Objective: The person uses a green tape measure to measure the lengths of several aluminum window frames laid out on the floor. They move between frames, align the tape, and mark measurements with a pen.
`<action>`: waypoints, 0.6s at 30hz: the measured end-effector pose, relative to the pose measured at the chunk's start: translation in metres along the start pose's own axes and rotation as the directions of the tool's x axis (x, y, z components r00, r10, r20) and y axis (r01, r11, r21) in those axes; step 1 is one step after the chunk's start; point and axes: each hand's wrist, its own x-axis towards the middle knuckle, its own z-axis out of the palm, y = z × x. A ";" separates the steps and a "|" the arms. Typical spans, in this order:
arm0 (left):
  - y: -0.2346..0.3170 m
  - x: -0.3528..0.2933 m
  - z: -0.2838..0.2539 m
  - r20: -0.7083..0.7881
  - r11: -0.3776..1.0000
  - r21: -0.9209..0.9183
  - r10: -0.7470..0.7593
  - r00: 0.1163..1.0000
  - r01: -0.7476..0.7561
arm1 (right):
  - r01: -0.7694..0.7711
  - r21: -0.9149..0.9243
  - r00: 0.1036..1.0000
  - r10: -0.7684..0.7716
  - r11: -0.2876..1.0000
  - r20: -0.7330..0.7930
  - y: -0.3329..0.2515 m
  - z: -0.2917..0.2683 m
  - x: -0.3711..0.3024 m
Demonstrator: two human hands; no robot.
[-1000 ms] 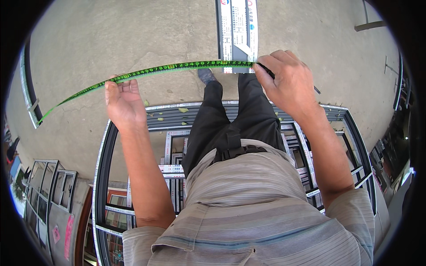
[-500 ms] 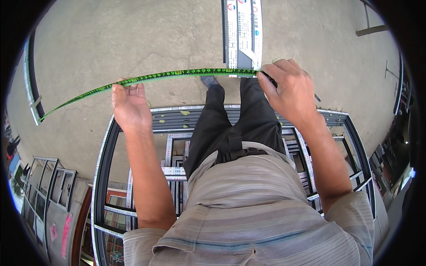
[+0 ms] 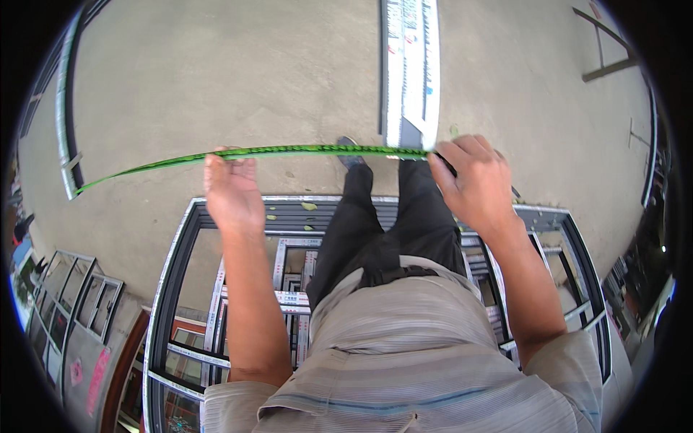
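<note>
Tape blade (image 3: 310, 150), green with dark markings, extends leftward from the near end of the profile (image 3: 411, 79), a long bar covered in white film. In this view, the right part of the blade crosses the profile's near end; contact between the two cannot be determined. Blade markings are blurred.

Left hand (image 3: 236, 191): located to the left of the profile. Its grip pinches the blade between thumb and fingers, palm upward.

Right hand (image 3: 478, 180): located just right of the profile's near end. Its grip is pressed together on the right end of the blade, thumb against curled fingers. A dark item (image 3: 445, 165) shows within this grip; its form is mostly hidden.

Left bar (image 3: 67, 123): positioned well to the left of the profile. The far tip of the blade appears at its near end; contact cannot be confirmed.

Shoe (image 3: 351, 149): just left of the profile's near end, partly covered by the blade.

Large frame (image 3: 180, 238): on the person's side of the profile, behind the legs. Leaves (image 3: 309, 206) lie on its grey edge.

Concrete floor (image 3: 216, 79): extends on both sides of the profile.
</note>
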 end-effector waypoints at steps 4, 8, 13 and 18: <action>-0.011 0.002 -0.004 -0.029 1.000 -0.008 0.017 0.999 -0.017 | 0.015 0.046 1.000 -0.014 0.999 -0.007 0.001 -0.001 -0.001; -0.009 -0.001 0.008 -0.032 0.996 -0.090 -0.030 0.999 0.027 | 0.006 0.073 1.000 -0.007 0.997 0.017 -0.002 -0.007 -0.004; -0.008 -0.007 0.014 -0.061 0.995 -0.093 -0.042 0.997 0.036 | 0.000 0.094 0.999 -0.004 0.996 0.045 0.000 -0.003 -0.003; -0.011 -0.005 0.011 -0.031 0.996 -0.086 -0.041 0.999 0.038 | 0.009 0.073 0.999 -0.012 0.997 0.046 0.001 -0.002 -0.005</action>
